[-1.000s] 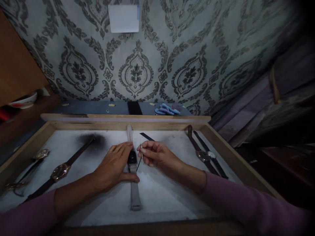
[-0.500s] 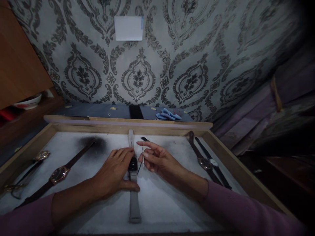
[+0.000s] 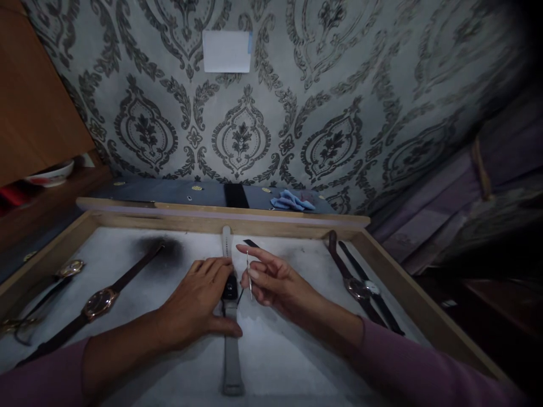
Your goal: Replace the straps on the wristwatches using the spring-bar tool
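A smartwatch (image 3: 230,289) with a dark face and a grey band (image 3: 232,362) lies lengthwise in the middle of a shallow wooden tray. My left hand (image 3: 193,299) holds it down, fingers at the upper side of the case and thumb across the lower band. Just to the right, my right hand (image 3: 275,280) pinches a slim, pointed metal tool (image 3: 249,271) between thumb and fingers, its index finger stretched out. The tool stands nearly upright, apart from the watch. A dark strip (image 3: 250,243) shows behind the right hand, mostly hidden.
Brown-strapped watches (image 3: 99,303) lie left and right, beside a small gold watch (image 3: 71,268) and a black-strapped watch (image 3: 372,287). The tray's wooden rim (image 3: 220,212) surrounds them. Beyond it are a crumpled blue cloth (image 3: 292,200) and a black strip (image 3: 236,195).
The view has shifted slightly. The tool in my right hand has tilted a little and sits slightly lower. My left hand keeps its place on the smartwatch.
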`<state>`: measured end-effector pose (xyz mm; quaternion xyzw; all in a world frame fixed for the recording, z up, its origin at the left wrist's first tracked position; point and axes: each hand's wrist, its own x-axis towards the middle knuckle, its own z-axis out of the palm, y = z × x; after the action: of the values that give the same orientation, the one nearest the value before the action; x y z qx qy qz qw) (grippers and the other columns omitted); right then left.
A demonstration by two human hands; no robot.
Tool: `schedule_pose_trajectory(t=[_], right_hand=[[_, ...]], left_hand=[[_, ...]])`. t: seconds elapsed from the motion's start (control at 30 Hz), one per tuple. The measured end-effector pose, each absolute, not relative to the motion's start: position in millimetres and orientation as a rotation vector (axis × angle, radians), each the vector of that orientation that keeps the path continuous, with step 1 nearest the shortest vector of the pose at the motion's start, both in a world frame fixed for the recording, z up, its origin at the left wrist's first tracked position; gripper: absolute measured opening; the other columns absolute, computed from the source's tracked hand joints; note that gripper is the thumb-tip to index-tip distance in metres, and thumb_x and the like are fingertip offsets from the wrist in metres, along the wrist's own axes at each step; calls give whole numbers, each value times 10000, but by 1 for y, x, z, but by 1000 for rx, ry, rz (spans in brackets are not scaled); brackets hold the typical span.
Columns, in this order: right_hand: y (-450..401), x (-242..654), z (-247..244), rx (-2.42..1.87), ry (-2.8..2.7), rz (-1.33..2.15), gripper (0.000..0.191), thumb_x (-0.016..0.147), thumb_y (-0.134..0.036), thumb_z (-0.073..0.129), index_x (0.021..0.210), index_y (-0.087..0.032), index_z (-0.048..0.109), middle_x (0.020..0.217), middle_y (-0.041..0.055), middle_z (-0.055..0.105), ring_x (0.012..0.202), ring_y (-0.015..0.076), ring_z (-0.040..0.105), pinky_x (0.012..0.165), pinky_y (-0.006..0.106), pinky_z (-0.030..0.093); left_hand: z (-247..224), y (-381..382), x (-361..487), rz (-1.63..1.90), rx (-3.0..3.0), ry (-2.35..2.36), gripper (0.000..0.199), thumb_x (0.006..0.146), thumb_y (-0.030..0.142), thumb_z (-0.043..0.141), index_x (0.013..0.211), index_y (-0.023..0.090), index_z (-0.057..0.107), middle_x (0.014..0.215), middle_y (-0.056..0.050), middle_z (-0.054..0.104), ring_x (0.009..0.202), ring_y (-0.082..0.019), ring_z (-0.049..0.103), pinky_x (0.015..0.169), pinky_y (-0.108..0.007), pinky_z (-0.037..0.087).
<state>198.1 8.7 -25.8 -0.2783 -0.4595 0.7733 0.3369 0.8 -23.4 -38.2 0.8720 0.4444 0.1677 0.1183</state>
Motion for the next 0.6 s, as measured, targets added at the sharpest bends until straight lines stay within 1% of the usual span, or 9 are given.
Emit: schedule_pose_trajectory(t=[0.13,0.23,0.33,0.43,0.6], right_hand=[[9,198,-26,-719,-1219,2017,554,771,-322,747,1271,-216,534,726,-10,647,462,41,472,404,159,280],[10,198,-27,-732,-1222,2003,510,770,-323,745,1229,-213,550,724,-11,644,464,40,470,399,155,270],[10,198,-27,-742,-1201,1976,457,765,-319,748,1171,-214,568,713,-16,642,461,36,454,395,149,256],[10,198,-25,-748,-1159,1977,468,740,-307,767,1152,-213,567,712,-19,645,469,38,455,400,147,259],[10,198,-21,-754,-1117,2002,494,752,-279,758,1197,-225,549,728,-20,649,476,36,454,418,146,275]], left_hand=[[-39,-23,0,504,2547,1300,731,572,607,775,1105,178,516,1297,-149,549,1194,-349,497,969,-501,396],[-40,-22,0,509,2552,1290,709,598,632,745,1102,186,519,1301,-143,547,1205,-350,487,968,-499,393],[-40,-22,-1,502,2557,1290,716,635,653,705,1137,184,504,1313,-158,536,1209,-351,484,969,-500,385],[-40,-23,-2,492,2576,1279,727,666,664,673,1177,183,479,1338,-162,518,1230,-341,468,980,-484,369],[-37,-23,-2,423,2598,1304,753,656,656,688,1179,166,460,1344,-176,514,1244,-336,458,978,-467,366]])
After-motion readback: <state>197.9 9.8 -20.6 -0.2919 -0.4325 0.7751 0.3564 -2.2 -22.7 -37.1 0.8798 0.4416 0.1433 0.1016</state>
